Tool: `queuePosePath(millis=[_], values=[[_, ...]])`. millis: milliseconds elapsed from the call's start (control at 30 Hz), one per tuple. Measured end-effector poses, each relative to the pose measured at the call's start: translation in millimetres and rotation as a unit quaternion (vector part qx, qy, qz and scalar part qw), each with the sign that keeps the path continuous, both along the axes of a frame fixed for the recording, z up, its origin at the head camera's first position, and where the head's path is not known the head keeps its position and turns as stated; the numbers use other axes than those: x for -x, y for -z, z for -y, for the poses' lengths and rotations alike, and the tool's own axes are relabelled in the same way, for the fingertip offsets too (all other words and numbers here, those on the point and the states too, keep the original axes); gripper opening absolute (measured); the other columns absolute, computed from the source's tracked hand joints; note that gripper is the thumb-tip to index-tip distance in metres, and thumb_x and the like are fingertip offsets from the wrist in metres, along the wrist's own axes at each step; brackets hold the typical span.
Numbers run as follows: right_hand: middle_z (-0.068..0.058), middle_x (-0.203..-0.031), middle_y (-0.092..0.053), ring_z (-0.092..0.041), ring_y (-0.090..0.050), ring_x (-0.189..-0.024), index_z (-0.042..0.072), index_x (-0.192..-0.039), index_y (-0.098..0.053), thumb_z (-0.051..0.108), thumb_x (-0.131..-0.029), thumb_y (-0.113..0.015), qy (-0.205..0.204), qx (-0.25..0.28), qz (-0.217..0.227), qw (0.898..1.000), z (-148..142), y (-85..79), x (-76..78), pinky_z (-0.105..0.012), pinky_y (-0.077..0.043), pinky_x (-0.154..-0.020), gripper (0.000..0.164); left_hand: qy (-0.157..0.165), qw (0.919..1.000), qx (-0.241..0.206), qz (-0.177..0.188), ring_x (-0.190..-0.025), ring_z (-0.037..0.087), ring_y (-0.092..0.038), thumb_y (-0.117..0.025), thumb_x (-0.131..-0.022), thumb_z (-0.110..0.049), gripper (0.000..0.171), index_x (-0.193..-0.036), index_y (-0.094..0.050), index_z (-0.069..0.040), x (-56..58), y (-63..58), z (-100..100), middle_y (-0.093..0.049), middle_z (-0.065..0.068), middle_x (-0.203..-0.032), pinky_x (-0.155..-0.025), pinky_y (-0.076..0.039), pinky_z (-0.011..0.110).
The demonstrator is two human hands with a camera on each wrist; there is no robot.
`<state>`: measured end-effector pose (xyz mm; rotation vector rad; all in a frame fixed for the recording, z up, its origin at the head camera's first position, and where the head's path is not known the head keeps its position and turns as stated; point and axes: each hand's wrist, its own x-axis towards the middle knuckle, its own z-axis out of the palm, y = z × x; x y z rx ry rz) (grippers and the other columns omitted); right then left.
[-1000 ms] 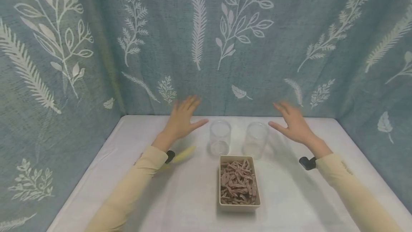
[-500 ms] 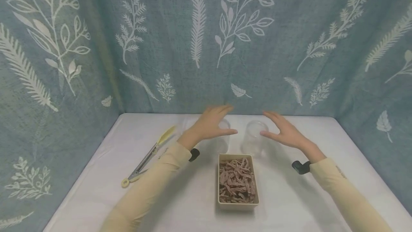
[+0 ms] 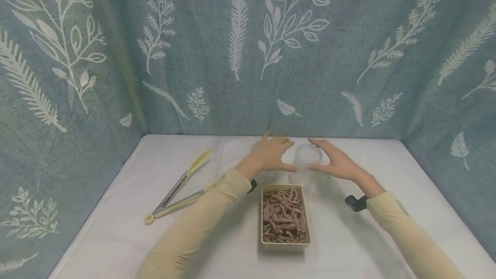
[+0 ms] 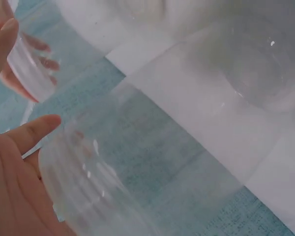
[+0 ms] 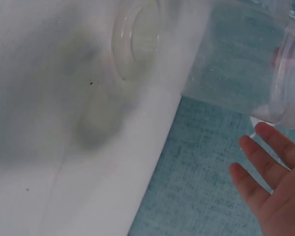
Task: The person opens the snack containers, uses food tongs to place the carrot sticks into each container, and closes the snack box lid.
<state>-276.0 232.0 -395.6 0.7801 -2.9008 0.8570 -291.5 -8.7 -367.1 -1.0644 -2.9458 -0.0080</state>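
Note:
Two clear plastic jars stand upright near the table's back edge. My right hand (image 3: pixel 337 162) has its thumb and fingers spread on either side of the right jar (image 3: pixel 308 154), fingertips close to the rim. In the right wrist view, extended fingers (image 5: pixel 258 169) lie just beside that jar's mouth. My left hand (image 3: pixel 269 154) reaches over the left jar, hiding it in the head view. The left wrist view shows this left jar (image 4: pixel 96 167) close in front of the palm, fingers loosely extended. Neither hand is curled round a jar.
A beige rectangular box (image 3: pixel 286 247) filled with brownish strips stands in front of the jars. Tongs (image 3: pixel 172 195) with yellow tips lie spread on the left, partly under the left sleeve. A blue-green curtain (image 3: pixel 248 55) hangs behind the white table (image 3: pixel 348 236).
My left hand has swept right across the left jar towards the right one, uncovering the tongs. My right hand has shifted slightly left, closer to the right jar. The jars and box stay put.

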Motion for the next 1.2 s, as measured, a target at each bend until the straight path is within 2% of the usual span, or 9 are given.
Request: queuePosePath(millis=[267, 533, 733, 900, 1000, 1200], values=[[-0.013, -0.144, -0.036, -0.033, -0.039, -0.128, 0.013, -0.144, -0.032, 0.048, -0.08, -0.068, -0.005, 0.023, 0.009, 1.0, 3, 3.1, -0.2, -0.051, -0.036, -0.1, 0.081, -0.013, 0.9998, 0.013, 0.003, -0.134, 0.019, -0.034, -0.046, -0.076, -0.077, 0.087, -0.142, -0.037, -0.021, 1.2, 11.2, -8, -0.04, 0.001, -0.144, -0.111, -0.007, 0.055], [-0.012, -0.132, -0.049, -0.03, -0.049, -0.118, 0.01, -0.139, -0.039, 0.042, -0.078, -0.072, -0.008, 0.065, 0.015, 0.998, 5, 4.8, -0.1, -0.048, -0.042, -0.095, 0.077, -0.022, 0.9997, 0.011, 0.01, -0.133, 0.019, -0.035, -0.047, -0.071, -0.08, 0.089, -0.143, -0.035, -0.028, 2.1, 11.2, -8, -0.041, -0.002, -0.143, -0.11, -0.009, 0.057], [-0.011, -0.13, -0.05, -0.028, -0.053, -0.112, 0.011, -0.138, -0.04, 0.039, -0.077, -0.073, -0.008, 0.082, 0.012, 0.996, 2, 2.1, -0.8, -0.043, -0.048, -0.086, 0.075, -0.012, 0.9998, 0.002, -0.013, -0.131, 0.018, -0.039, -0.045, -0.07, -0.082, 0.09, -0.142, -0.036, -0.03, 4.8, 14.4, -10, -0.044, -0.004, -0.141, -0.11, -0.008, 0.057], [-0.012, -0.132, -0.048, -0.028, -0.052, -0.112, 0.011, -0.139, -0.038, 0.038, -0.078, -0.073, -0.013, 0.094, 0.014, 0.995, 2, -4.8, -1.2, -0.043, -0.049, -0.085, 0.075, -0.003, 0.9989, -0.022, -0.041, -0.128, 0.016, -0.042, -0.046, -0.07, -0.082, 0.088, -0.139, -0.042, -0.028, 5.6, 16.8, -11, -0.047, -0.004, -0.139, -0.11, -0.009, 0.056], [-0.013, -0.135, -0.045, -0.029, -0.05, -0.114, 0.009, -0.139, -0.037, 0.037, -0.078, -0.073, -0.014, 0.089, 0.007, 0.996, 3, -10.0, -1.9, -0.044, -0.048, -0.086, 0.076, 0.0, 0.9979, -0.047, -0.046, -0.128, 0.016, -0.043, -0.046, -0.071, -0.081, 0.087, -0.138, -0.044, -0.025, 5.4, 16.9, -12, -0.048, -0.003, -0.138, -0.111, -0.009, 0.055], [-0.015, -0.137, -0.043, -0.031, -0.047, -0.117, 0.007, -0.139, -0.036, 0.032, -0.079, -0.074, -0.013, 0.099, -0.012, 0.995, 5, -25.1, -5.6, -0.049, -0.045, -0.089, 0.076, 0.004, 0.991, -0.12, -0.06, -0.125, 0.015, -0.046, -0.049, -0.074, -0.076, 0.084, -0.137, -0.044, -0.021, 4.1, 14.7, -13, -0.049, -0.003, -0.137, -0.112, -0.014, 0.048]])
